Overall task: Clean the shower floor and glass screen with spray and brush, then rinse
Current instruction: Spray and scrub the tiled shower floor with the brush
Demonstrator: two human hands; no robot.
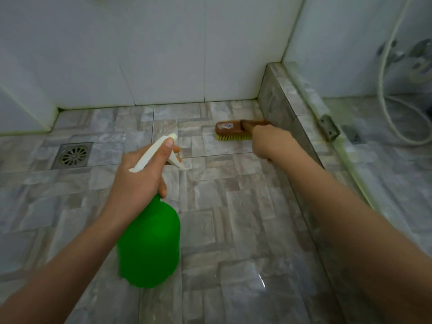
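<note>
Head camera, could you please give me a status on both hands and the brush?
Left hand grips spray bottle by the trigger head. Right hand holds brush, bristles down on floor by the tiled kerb. Nothing blocking it.

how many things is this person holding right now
2. A green spray bottle, gripped at its white trigger head by the left hand; a wooden brush held by the right hand, bristles on the floor tiles beside the kerb. Nothing else shows in either hand.
</note>
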